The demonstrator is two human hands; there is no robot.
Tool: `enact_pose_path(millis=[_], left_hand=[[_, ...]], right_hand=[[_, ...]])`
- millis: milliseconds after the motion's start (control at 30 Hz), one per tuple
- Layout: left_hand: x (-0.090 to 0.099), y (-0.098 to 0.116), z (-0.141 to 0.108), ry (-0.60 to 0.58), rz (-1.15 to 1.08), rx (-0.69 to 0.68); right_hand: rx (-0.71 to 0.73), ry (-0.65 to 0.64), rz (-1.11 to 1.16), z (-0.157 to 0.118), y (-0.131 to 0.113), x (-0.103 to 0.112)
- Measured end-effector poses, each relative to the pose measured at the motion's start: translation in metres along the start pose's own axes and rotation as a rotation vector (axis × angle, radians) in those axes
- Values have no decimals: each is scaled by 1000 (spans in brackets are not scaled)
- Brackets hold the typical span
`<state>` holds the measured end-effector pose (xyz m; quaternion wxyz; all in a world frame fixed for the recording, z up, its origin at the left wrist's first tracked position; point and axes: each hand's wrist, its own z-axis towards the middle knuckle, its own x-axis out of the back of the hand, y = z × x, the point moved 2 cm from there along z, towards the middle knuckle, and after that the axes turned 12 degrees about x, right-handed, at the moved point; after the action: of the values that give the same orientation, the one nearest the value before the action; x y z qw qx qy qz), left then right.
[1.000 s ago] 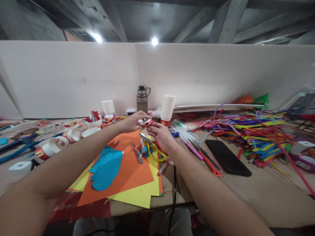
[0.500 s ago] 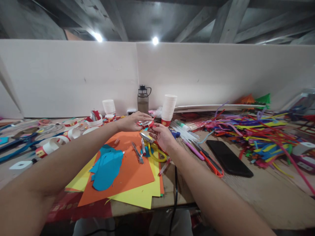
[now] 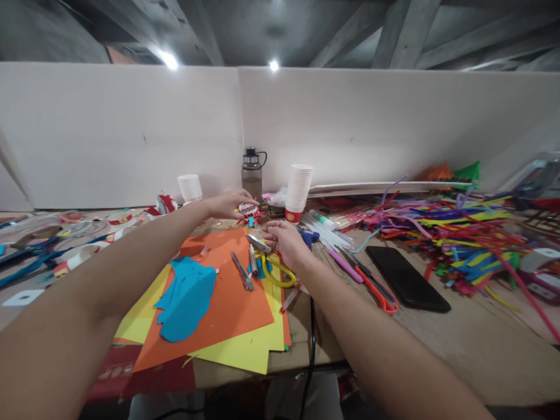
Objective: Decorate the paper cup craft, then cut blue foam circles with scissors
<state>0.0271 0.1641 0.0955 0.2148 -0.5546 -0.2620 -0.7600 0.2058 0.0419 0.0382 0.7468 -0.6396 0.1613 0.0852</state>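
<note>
My left hand (image 3: pixel 233 204) is closed on a small red-and-white paper craft piece (image 3: pixel 248 209) with bits of blue at its lower edge, above the far end of the orange paper. My right hand (image 3: pixel 285 239), apart from the piece, has bent, slightly spread fingers and nothing visible in them. Just under it lie yellow-handled scissors (image 3: pixel 280 277), blades pointing away to the left. A craft knife (image 3: pixel 242 271) and a marker (image 3: pixel 252 261) rest on the orange paper (image 3: pixel 236 306). Cut blue paper (image 3: pixel 190 297) lies to their left.
A stack of paper cups (image 3: pixel 299 189) and a water bottle (image 3: pixel 251 175) stand at the back. On the right are a black phone (image 3: pixel 406 279), orange-handled scissors (image 3: pixel 377 289) and a heap of pipe cleaners (image 3: pixel 464 233). A black cable (image 3: pixel 312 332) hangs over the front edge.
My hands have parted. The left has moved a little left with the paper craft piece, and the right has let go of it. The view has shifted slightly.
</note>
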Motion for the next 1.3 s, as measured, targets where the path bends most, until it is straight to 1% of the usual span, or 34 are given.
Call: enact_pose_path(millis=[100, 200, 333, 467, 667, 900, 1067, 1233, 1300], left_hand=[[-8, -19, 10, -66, 88, 44], [-13, -30, 20, -114, 107, 82], [-14, -34, 33, -170, 89, 93], [-17, -35, 47, -192, 65, 108], [-26, -39, 62, -234, 79, 101], [-36, -52, 64, -304, 117, 104], [-41, -56, 58, -291, 43, 123], [-42, -52, 52, -242, -13, 120], [-42, -51, 51, -251, -28, 127]], right_hand=[[7, -2, -25, -4, -3, -3], [17, -4, -36, -8, -10, -6], [27, 0, -45, -11, -18, -8], [40, 10, -38, -12, -24, -7], [47, 11, -62, -14, -25, -7], [54, 4, -102, -13, -21, -6], [51, 6, -107, -12, -21, -5], [44, 8, -115, -12, -21, -5], [44, 13, -115, -11, -21, -5]])
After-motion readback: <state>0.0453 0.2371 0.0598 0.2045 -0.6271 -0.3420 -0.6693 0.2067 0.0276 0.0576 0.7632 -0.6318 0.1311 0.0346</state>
